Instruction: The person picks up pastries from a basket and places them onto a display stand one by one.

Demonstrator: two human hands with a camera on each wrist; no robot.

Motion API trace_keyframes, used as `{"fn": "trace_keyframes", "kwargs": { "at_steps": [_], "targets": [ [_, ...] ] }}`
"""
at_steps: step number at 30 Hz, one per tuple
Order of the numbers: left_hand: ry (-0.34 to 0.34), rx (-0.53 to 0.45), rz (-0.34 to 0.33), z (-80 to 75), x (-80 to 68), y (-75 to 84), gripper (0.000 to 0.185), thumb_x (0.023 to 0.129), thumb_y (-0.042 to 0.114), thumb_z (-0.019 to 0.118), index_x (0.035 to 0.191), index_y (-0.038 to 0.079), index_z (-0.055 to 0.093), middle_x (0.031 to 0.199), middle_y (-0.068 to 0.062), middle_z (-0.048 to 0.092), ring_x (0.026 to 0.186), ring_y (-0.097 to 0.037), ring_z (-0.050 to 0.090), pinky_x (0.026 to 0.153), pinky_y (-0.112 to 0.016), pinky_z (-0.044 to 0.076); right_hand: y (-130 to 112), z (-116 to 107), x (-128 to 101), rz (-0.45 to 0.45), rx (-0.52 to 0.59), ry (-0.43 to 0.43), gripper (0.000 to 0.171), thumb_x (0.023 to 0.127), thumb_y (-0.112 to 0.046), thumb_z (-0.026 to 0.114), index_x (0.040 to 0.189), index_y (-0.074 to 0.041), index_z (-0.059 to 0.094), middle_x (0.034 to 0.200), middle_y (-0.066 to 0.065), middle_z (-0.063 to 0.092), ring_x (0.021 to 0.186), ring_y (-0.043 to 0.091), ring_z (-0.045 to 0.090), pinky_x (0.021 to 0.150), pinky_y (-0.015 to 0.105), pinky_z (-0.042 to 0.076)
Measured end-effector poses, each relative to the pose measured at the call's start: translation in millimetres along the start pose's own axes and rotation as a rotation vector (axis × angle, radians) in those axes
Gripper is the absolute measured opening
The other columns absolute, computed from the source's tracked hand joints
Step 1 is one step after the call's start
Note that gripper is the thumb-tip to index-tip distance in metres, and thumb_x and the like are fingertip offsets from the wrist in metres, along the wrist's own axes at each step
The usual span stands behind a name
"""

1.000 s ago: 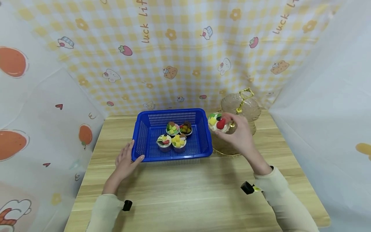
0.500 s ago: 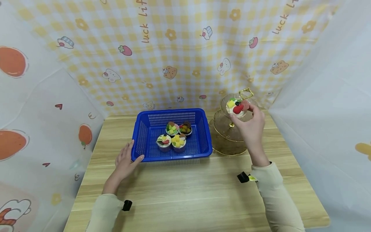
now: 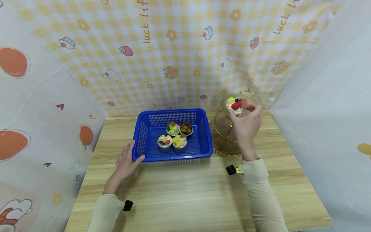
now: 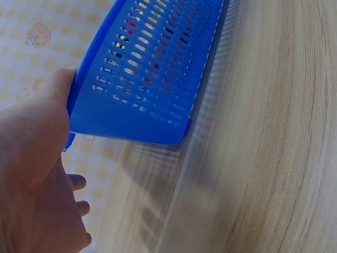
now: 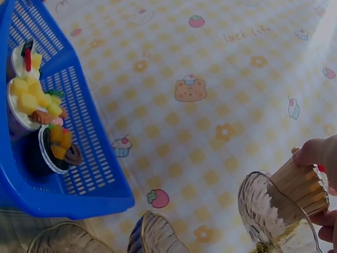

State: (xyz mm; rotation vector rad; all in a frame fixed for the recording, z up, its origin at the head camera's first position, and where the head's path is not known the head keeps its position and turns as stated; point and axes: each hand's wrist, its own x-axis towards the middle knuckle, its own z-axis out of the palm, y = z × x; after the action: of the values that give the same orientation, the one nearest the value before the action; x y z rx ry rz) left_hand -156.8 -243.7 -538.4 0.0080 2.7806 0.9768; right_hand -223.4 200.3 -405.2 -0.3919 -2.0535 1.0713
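The right hand (image 3: 246,124) pinches a fruit-topped cupcake (image 3: 237,105) in curled fingers over the top tier of the glass stand (image 3: 229,132), while the left hand (image 3: 125,161), fingers straight, steadies the blue plastic basket (image 3: 145,141).

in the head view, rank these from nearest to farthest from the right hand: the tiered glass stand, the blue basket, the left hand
1. Tiered glass stand, directly under the right hand.
2. Blue basket, to its left.
3. Left hand, at the basket's far corner.

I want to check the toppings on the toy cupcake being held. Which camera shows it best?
The head view: the toy cupcake with a red strawberry and yellow fruit faces the camera in the right hand's grip. The right wrist view shows only its ribbed tan wrapper. The left wrist view shows none of it.
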Motion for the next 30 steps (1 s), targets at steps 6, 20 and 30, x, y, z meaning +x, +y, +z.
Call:
{"fn": "trace_keyframes", "kwargs": {
  "at_steps": [6, 20, 30],
  "targets": [
    [0.009, -0.004, 0.007, 1.6, 1.7, -1.4, 0.09, 0.098, 0.059, 0.048, 0.16, 0.026, -0.008, 0.165, -0.025, -0.004, 0.149, -0.054, -0.005, 0.111, -0.076, -0.005, 0.0, 7.7, -1.6, 0.037, -0.084, -0.009, 0.079, 0.068, -0.04, 0.089, 0.125, -0.006, 0.046, 0.119, 0.014, 0.063, 0.117, 0.035, 0.056, 0.097, 0.049, 0.043],
    [0.013, -0.012, 0.005, 2.2, 1.2, -1.2, 0.089, 0.098, 0.057, 0.048, 0.16, 0.025, -0.007, 0.165, -0.025, -0.004, 0.15, -0.053, -0.004, 0.112, -0.075, -0.004, 4.2, 13.5, 2.0, -0.029, -0.225, -0.022, 0.076, 0.068, -0.047, 0.087, 0.117, -0.004, 0.047, 0.106, 0.016, 0.058, 0.107, 0.035, 0.054, 0.099, 0.049, 0.039],
    [0.019, -0.016, 0.009, 2.3, 1.0, -1.3, 0.088, 0.098, 0.055, 0.049, 0.16, 0.023, -0.005, 0.165, -0.026, -0.001, 0.149, -0.053, -0.003, 0.112, -0.074, -0.004, 6.2, 14.5, 1.9, -0.049, -0.249, -0.038, 0.079, 0.068, -0.052, 0.086, 0.119, -0.006, 0.047, 0.111, 0.015, 0.059, 0.113, 0.035, 0.053, 0.097, 0.05, 0.04]
  ]
}}
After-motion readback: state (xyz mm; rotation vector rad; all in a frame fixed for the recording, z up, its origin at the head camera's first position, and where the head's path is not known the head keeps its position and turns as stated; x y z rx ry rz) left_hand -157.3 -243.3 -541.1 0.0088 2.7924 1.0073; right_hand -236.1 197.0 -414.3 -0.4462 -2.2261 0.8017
